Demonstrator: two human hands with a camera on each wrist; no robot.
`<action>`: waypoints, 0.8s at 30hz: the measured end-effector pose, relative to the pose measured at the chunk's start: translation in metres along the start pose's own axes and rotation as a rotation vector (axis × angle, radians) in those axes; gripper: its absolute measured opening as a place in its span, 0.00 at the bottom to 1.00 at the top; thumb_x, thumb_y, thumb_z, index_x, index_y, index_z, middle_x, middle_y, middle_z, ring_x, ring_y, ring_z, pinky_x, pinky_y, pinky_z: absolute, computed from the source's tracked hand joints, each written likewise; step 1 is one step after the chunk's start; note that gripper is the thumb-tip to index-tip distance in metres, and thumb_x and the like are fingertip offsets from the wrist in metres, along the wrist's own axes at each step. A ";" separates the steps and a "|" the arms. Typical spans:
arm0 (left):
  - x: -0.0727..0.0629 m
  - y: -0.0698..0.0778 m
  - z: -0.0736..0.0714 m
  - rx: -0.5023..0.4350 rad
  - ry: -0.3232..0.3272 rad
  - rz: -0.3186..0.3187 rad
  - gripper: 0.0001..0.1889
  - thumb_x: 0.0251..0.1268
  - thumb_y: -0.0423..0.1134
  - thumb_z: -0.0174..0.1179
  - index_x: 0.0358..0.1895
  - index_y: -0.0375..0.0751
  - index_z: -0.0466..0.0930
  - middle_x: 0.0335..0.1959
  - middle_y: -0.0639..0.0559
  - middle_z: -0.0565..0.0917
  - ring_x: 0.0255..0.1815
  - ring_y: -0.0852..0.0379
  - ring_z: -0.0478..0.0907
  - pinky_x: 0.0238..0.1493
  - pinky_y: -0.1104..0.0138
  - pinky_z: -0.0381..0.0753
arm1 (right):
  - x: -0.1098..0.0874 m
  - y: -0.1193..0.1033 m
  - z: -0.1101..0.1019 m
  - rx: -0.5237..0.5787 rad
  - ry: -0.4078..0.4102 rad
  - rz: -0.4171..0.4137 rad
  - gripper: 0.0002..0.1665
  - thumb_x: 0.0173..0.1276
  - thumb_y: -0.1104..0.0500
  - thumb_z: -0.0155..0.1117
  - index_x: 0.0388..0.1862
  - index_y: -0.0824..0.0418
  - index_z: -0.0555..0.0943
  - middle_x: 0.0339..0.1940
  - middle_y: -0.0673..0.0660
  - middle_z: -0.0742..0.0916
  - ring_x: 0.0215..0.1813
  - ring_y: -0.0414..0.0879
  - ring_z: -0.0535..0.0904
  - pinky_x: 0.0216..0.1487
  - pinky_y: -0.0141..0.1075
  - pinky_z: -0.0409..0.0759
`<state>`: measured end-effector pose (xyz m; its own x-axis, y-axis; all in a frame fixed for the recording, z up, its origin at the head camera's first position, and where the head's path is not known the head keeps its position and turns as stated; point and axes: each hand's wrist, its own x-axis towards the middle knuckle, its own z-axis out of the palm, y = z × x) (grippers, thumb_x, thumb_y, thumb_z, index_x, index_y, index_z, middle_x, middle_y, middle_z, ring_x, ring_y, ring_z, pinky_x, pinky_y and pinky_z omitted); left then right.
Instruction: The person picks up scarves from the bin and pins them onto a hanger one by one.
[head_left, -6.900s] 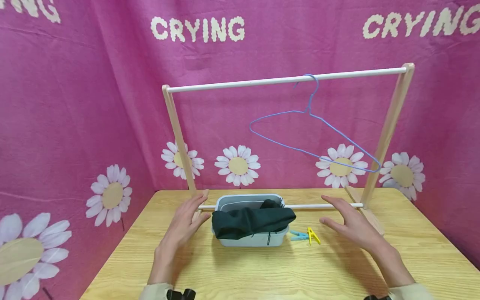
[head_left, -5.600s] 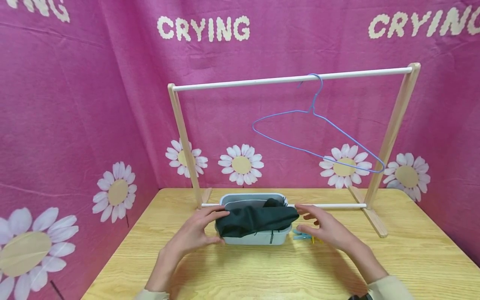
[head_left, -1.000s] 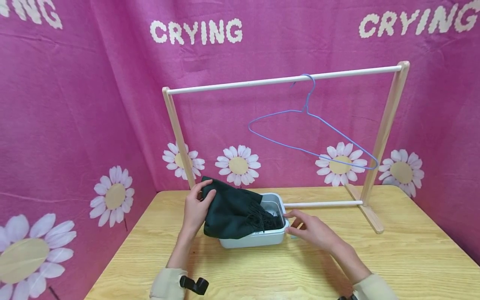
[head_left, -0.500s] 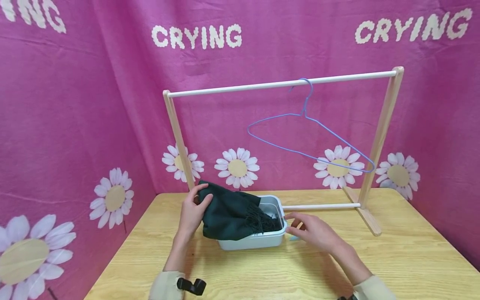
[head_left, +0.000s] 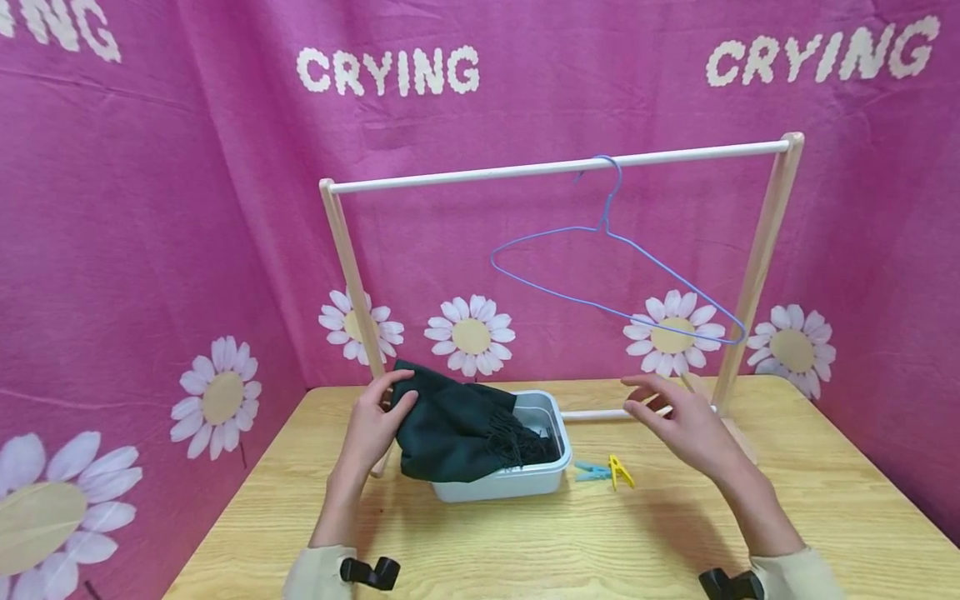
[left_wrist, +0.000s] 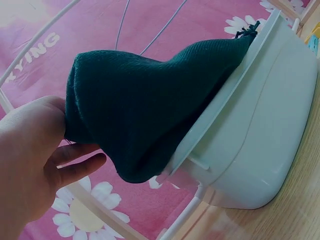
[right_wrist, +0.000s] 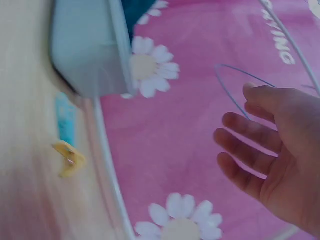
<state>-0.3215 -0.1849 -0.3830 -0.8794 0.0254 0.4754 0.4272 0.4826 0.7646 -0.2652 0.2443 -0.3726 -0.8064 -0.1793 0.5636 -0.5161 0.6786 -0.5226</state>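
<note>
A dark green fringed scarf lies draped over the left part of a pale grey plastic basin, its fringe hanging inside at the right. My left hand pinches the scarf's left end between thumb and fingers, as the left wrist view shows from the side. Held in the air right of the basin, my right hand has loosely bent fingers and nothing in them. On the table near that hand lie a light blue clothespin and a yellow clothespin. A blue wire hanger hangs above and behind.
A wooden rack with a white top rod stands at the back and carries the hanger. Its lower rod runs behind the basin. Pink cloth with white daisies encloses the wooden table.
The left hand has pulled the scarf's end up and leftward out of the basin since the earliest frames. In the last half second the right hand left the basin's right rim, moving right and up.
</note>
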 end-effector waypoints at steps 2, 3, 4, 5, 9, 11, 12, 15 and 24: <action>0.000 0.000 0.000 0.005 0.010 0.013 0.17 0.68 0.41 0.64 0.59 0.52 0.80 0.47 0.46 0.82 0.37 0.51 0.77 0.40 0.70 0.80 | 0.000 0.001 -0.010 -0.016 0.074 -0.019 0.17 0.70 0.59 0.66 0.56 0.58 0.81 0.37 0.54 0.88 0.35 0.33 0.80 0.34 0.28 0.79; 0.000 0.000 0.000 0.006 0.014 0.017 0.17 0.68 0.41 0.64 0.59 0.51 0.80 0.48 0.46 0.82 0.38 0.52 0.76 0.40 0.71 0.80 | -0.001 0.002 -0.014 -0.026 0.113 -0.023 0.16 0.70 0.59 0.66 0.56 0.58 0.81 0.37 0.53 0.88 0.35 0.31 0.79 0.34 0.27 0.79; 0.000 0.000 0.000 0.009 0.017 0.023 0.17 0.68 0.41 0.64 0.59 0.51 0.80 0.48 0.47 0.82 0.38 0.52 0.77 0.40 0.71 0.80 | -0.001 0.002 -0.019 -0.024 0.150 -0.023 0.17 0.69 0.60 0.67 0.56 0.58 0.82 0.37 0.53 0.87 0.35 0.30 0.79 0.34 0.26 0.78; 0.000 0.000 0.000 0.011 0.020 0.027 0.17 0.68 0.41 0.65 0.58 0.51 0.80 0.48 0.47 0.82 0.38 0.52 0.77 0.40 0.71 0.80 | -0.001 0.003 -0.024 -0.024 0.188 -0.020 0.17 0.69 0.60 0.67 0.56 0.58 0.82 0.38 0.51 0.87 0.34 0.29 0.78 0.34 0.24 0.77; 0.000 0.001 0.001 0.014 0.022 0.049 0.17 0.68 0.41 0.64 0.58 0.50 0.81 0.49 0.47 0.83 0.38 0.52 0.77 0.41 0.72 0.80 | -0.002 0.004 -0.037 0.009 0.334 -0.003 0.18 0.66 0.63 0.69 0.56 0.58 0.83 0.37 0.38 0.84 0.33 0.25 0.77 0.34 0.18 0.74; 0.000 0.002 0.001 0.013 0.017 0.056 0.17 0.68 0.41 0.64 0.58 0.50 0.80 0.49 0.47 0.83 0.39 0.52 0.77 0.42 0.72 0.80 | -0.002 0.005 -0.043 0.028 0.405 -0.003 0.19 0.65 0.65 0.69 0.55 0.59 0.83 0.36 0.33 0.81 0.34 0.23 0.77 0.35 0.15 0.73; 0.000 0.002 0.002 0.010 0.014 0.056 0.16 0.68 0.40 0.64 0.58 0.50 0.80 0.50 0.47 0.83 0.39 0.52 0.77 0.42 0.72 0.80 | -0.002 0.006 -0.045 0.041 0.437 -0.004 0.19 0.64 0.67 0.69 0.55 0.60 0.83 0.36 0.32 0.80 0.34 0.23 0.77 0.34 0.15 0.73; 0.000 0.002 0.002 -0.003 0.007 0.052 0.16 0.69 0.41 0.64 0.58 0.51 0.81 0.50 0.47 0.83 0.39 0.52 0.76 0.42 0.72 0.79 | -0.001 0.007 -0.049 0.064 0.534 -0.006 0.19 0.62 0.69 0.70 0.53 0.62 0.84 0.36 0.35 0.79 0.34 0.23 0.76 0.34 0.13 0.71; -0.001 0.002 0.001 0.005 0.008 0.046 0.16 0.69 0.42 0.63 0.58 0.52 0.81 0.48 0.48 0.83 0.39 0.52 0.76 0.42 0.72 0.79 | -0.002 0.014 -0.054 0.141 0.651 0.036 0.28 0.60 0.73 0.68 0.61 0.66 0.77 0.48 0.36 0.71 0.31 0.22 0.76 0.29 0.12 0.72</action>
<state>-0.3201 -0.1833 -0.3825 -0.8569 0.0408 0.5138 0.4665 0.4852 0.7396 -0.2552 0.2924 -0.3463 -0.5076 0.3382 0.7924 -0.5608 0.5685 -0.6019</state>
